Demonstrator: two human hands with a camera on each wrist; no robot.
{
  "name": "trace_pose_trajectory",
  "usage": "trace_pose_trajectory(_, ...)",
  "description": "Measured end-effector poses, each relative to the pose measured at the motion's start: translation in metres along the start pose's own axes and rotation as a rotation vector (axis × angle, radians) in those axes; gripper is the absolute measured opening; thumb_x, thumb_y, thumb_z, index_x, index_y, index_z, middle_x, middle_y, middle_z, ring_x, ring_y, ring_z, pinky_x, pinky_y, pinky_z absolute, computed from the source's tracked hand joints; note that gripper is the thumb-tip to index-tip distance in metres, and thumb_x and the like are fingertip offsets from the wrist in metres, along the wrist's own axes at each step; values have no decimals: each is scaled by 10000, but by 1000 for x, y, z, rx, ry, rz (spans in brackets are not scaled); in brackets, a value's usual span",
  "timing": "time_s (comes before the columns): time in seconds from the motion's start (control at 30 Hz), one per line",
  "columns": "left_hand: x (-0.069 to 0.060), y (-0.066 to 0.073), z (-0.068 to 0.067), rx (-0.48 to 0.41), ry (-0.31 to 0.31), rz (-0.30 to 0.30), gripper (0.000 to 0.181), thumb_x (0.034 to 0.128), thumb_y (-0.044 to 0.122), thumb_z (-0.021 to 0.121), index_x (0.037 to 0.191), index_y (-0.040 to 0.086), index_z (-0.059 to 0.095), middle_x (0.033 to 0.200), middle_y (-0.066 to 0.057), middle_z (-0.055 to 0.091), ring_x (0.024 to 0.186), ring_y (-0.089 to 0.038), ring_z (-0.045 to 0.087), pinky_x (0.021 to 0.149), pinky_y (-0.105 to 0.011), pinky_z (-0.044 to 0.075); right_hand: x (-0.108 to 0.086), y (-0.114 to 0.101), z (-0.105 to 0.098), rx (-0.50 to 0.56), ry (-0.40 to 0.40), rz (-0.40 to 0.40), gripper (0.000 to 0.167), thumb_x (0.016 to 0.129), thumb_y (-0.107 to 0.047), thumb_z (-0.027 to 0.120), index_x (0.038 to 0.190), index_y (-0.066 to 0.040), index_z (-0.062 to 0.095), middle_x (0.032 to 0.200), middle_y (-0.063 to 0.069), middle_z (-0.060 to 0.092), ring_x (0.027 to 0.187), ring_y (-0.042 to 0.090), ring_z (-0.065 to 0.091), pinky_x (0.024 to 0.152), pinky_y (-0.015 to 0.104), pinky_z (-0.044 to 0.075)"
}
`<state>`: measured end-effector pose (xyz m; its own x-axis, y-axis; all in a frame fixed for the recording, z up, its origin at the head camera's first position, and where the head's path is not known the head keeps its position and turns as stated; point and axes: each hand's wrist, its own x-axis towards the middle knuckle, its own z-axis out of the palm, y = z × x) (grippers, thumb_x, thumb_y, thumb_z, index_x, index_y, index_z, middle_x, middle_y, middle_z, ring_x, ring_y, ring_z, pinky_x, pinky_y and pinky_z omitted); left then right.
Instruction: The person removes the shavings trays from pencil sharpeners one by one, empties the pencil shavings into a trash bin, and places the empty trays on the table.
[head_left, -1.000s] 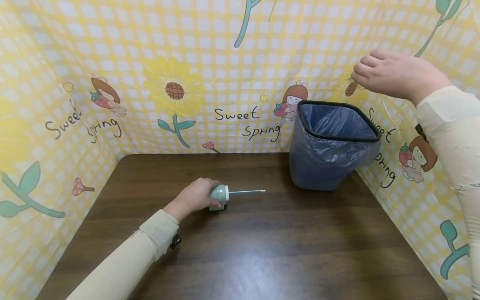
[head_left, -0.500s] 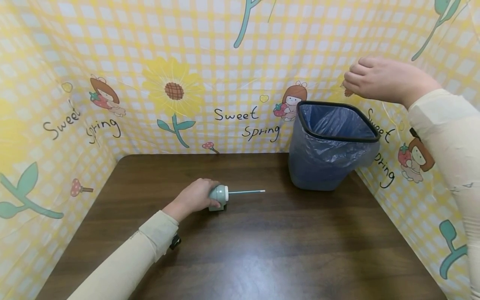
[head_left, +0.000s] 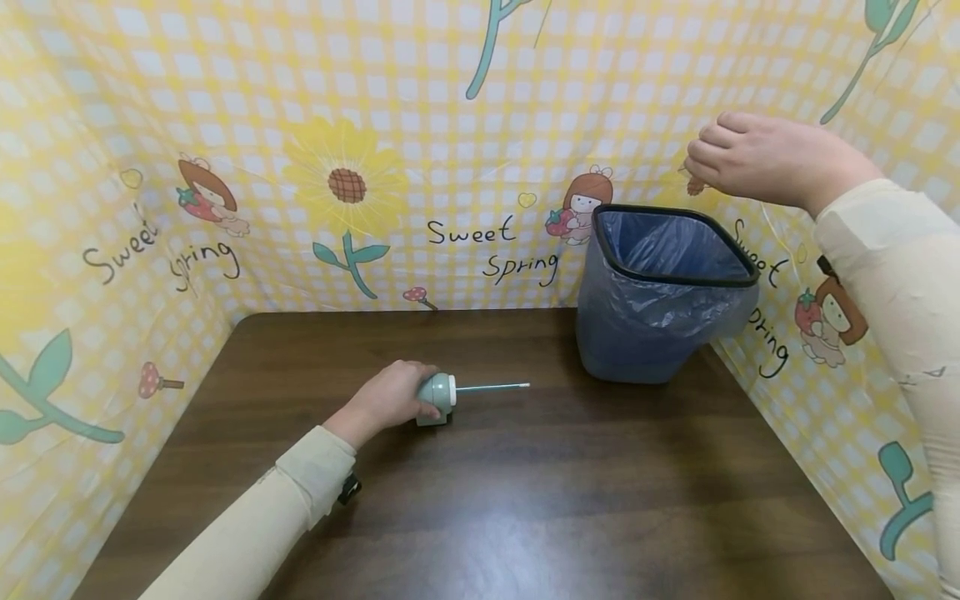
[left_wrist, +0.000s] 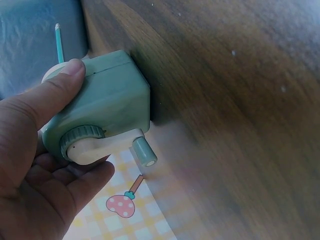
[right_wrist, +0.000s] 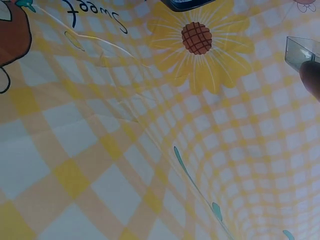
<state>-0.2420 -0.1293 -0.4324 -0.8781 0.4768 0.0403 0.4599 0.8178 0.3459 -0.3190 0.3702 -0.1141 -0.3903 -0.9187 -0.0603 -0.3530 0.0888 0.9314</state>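
My left hand (head_left: 384, 402) grips a green hand-crank pencil sharpener (head_left: 437, 393) on the table. In the left wrist view the thumb lies over the top of the sharpener (left_wrist: 112, 92), and its pale crank (left_wrist: 107, 147) faces the camera. A teal pencil (head_left: 491, 387) sticks out of the white end, pointing right. Up at the right, my right hand (head_left: 772, 158) is raised above the back right of the bin, fingers bent downward. At the edge of the right wrist view, a fingertip meets a small clear plastic box (right_wrist: 297, 52), mostly out of frame there.
A blue bin (head_left: 637, 333) with a clear bag liner and black rim (head_left: 675, 282) stands at the table's back right. Yellow checked cloth (head_left: 465, 150) walls the table (head_left: 585, 483) at the back and sides.
My right hand has shifted a little left and down toward the bin, then stayed nearly still. The left hand keeps its hold on the sharpener. The head view has tilted slightly.
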Motion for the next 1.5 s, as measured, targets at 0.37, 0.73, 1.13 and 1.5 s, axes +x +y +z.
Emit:
trace_pose_trajectory(0.37, -1, 0, 2, 5, 4, 8, 730, 763, 356, 914, 1340, 1, 641, 1198, -114, 723, 984, -211, 669, 847, -387, 578, -6, -4, -2, 63, -33, 67, 394, 762, 117, 795, 1073, 93, 554, 989, 239, 515, 984, 402, 513, 892, 503, 418)
trace_pose_trajectory(0.73, 1, 1, 3, 10, 10, 15, 704, 767, 338, 916, 1327, 5, 650, 1200, -113, 723, 979, -210, 666, 848, -389, 575, -12, -4, -5, 178, -86, 148, 489, 781, 66, 826, 1191, 107, 564, 1169, 290, 565, 1138, 438, 519, 1015, 545, 411)
trace_pose_trajectory(1.13, 3, -2, 4, 18, 1, 5, 726, 774, 349, 909, 1348, -2, 635, 1227, -124, 714, 986, -207, 668, 851, -386, 580, -7, -6, -5, 290, -86, 236, 452, 801, -26, 801, 1171, 117, 583, 1205, 303, 603, 1155, 453, 558, 1079, 566, 399)
trace_pose_trajectory(1.5, 2, -4, 1, 22, 7, 6, 734, 754, 362, 918, 1340, 15, 644, 1202, -105, 722, 965, -202, 666, 836, -382, 576, -10, -1, -11, 367, -167, 346, 698, 713, -100, 905, 1239, 156, 524, 1258, 357, 543, 1181, 522, 515, 1083, 620, 370)
